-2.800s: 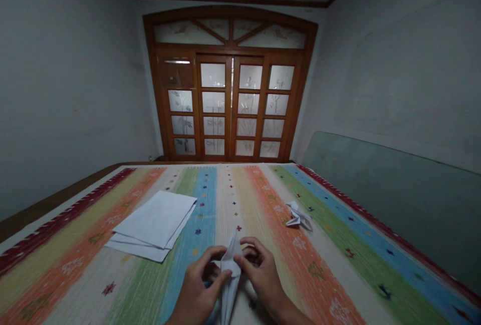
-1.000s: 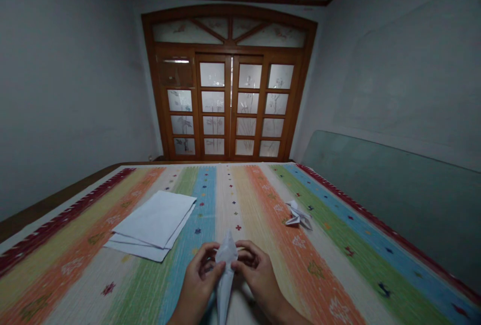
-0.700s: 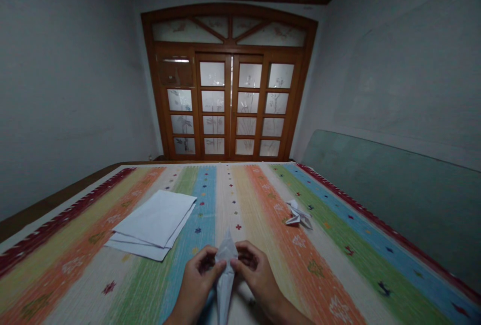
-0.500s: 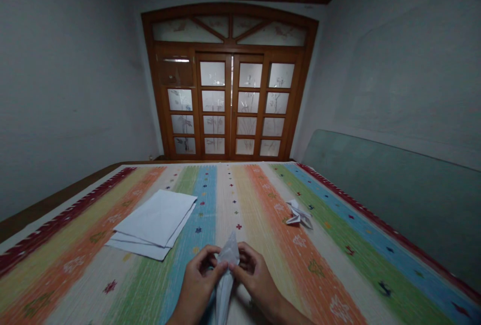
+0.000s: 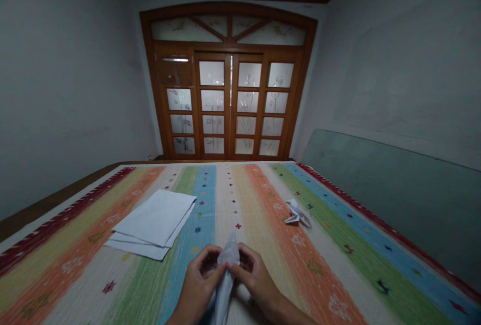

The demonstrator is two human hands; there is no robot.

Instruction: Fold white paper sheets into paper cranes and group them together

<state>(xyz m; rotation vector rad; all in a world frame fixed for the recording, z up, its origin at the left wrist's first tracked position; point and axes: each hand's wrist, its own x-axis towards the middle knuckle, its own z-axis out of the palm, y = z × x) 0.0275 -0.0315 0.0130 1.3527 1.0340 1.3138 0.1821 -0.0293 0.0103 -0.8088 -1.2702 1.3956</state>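
A narrow folded paper [image 5: 224,297] lies lengthwise between my hands at the bottom centre, its pointed tip facing away from me. My left hand [image 5: 201,277] grips its left side, thumb pressed on the paper and fingers curled at the edge. From the right, my right hand [image 5: 259,277] pinches the same spot, so both thumbs nearly meet in the middle. The fingers under the paper are partly hidden. Further off to the right rests a small folded paper figure [image 5: 298,214] with pointed parts.
White paper sheets [image 5: 156,217] lie in a loose stack at the left. A striped, patterned cloth [image 5: 240,195] covers the table. Beyond its far edge stand wooden doors with glass panes [image 5: 231,104]. A pale green panel [image 5: 376,180] runs along the right wall.
Both thumbs have shifted very slightly on the folded paper, and the hands stay in almost the same place. The sheets and the small figure have not moved on the cloth.
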